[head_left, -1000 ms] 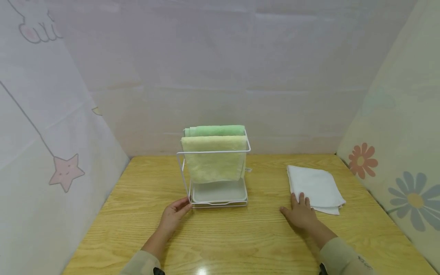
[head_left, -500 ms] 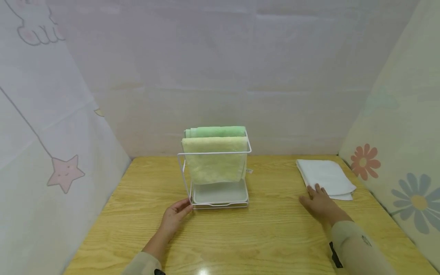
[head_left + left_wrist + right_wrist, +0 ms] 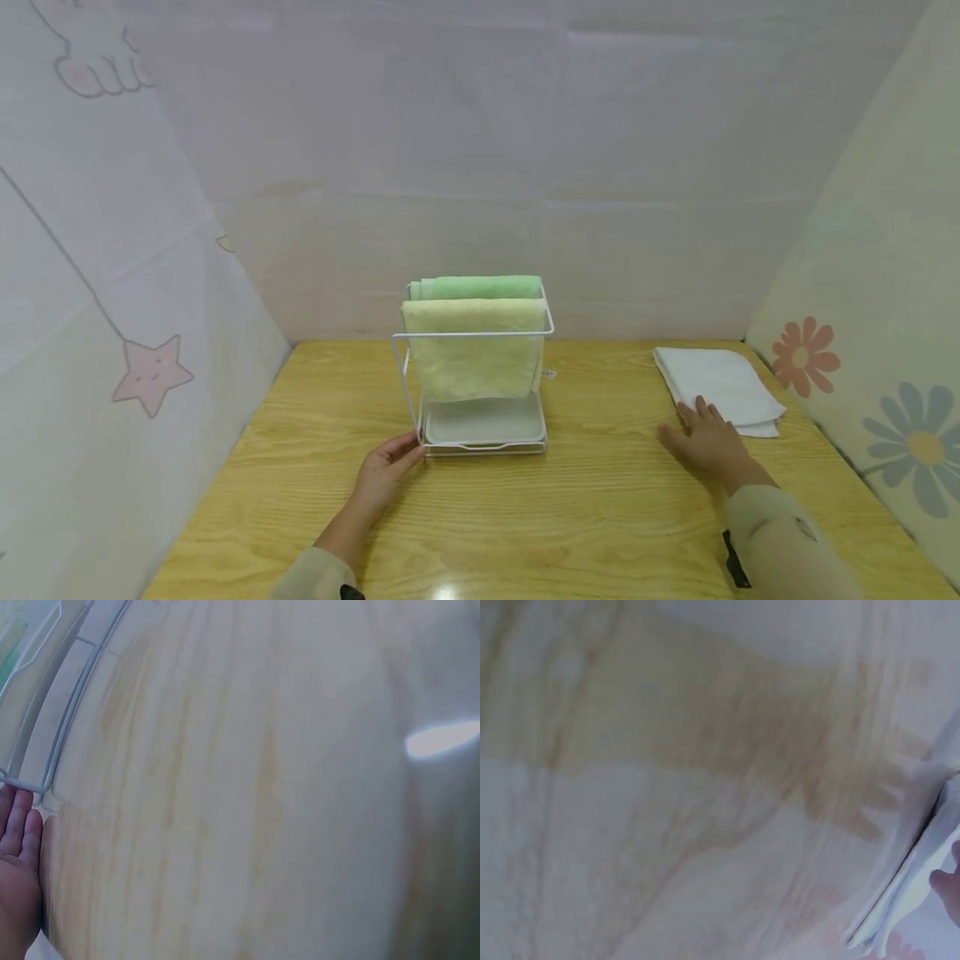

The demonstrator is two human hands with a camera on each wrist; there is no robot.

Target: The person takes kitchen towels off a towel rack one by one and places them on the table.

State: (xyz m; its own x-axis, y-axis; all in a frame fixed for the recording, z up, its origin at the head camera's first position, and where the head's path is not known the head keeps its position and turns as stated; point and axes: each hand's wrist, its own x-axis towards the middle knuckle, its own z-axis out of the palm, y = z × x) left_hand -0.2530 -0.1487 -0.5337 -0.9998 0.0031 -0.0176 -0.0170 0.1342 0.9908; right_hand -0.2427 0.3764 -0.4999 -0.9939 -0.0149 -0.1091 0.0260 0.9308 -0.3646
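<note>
Near the table's middle stands a white wire towel rack with a tray in its base. A yellow towel hangs over it, with a green towel behind. My left hand holds the rack's front left bottom corner between thumb and fingers; the left wrist view shows its fingers at the frame's corner. On the right lies a folded white towel. My right hand rests its spread fingertips on that towel's near left edge. Only a bit of this hand shows in the right wrist view, by the towel.
Everything stands on a wood-grain table. Pale cloth walls enclose its back and both sides. A small white tag shows at the rack's right side.
My right hand has moved the white towel to the right and a little farther back, mostly in the first half second. The left hand stays on the rack, which keeps its place.
</note>
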